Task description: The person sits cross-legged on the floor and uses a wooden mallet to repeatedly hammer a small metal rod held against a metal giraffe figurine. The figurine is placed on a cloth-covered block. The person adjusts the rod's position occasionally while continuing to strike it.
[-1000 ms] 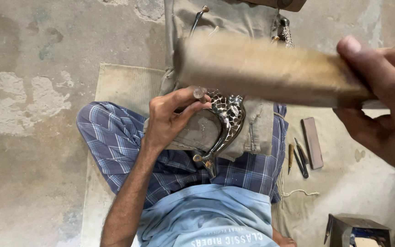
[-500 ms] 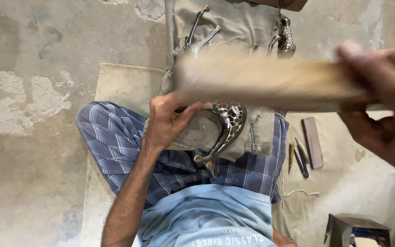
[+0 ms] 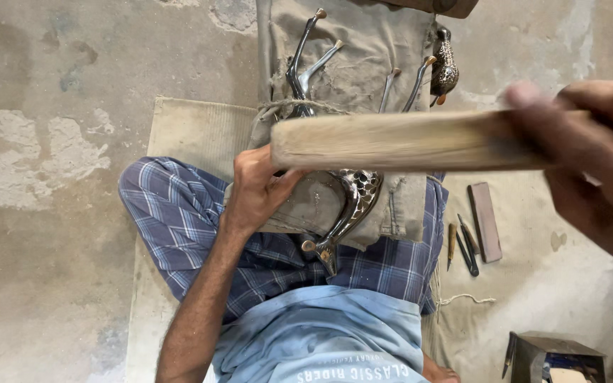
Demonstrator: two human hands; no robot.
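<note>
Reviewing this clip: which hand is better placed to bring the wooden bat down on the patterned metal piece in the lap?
Right. The right hand grips the wooden bat, raised directly above the patterned metal piece. The left hand is pressed on that piece, apparently steadying it on the cloth.

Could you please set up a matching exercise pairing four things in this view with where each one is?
Things:
1. wooden bat
2. curved engraved metal piece
3. flat sharpening stone
4. small metal box

Places:
A. at the bottom right corner of the floor
B. on the cloth over the lap, by the left hand
C. gripped in the right hand
D. on the mat beside the small hand tools

Pairs: 1-C, 2-B, 3-D, 4-A
</note>
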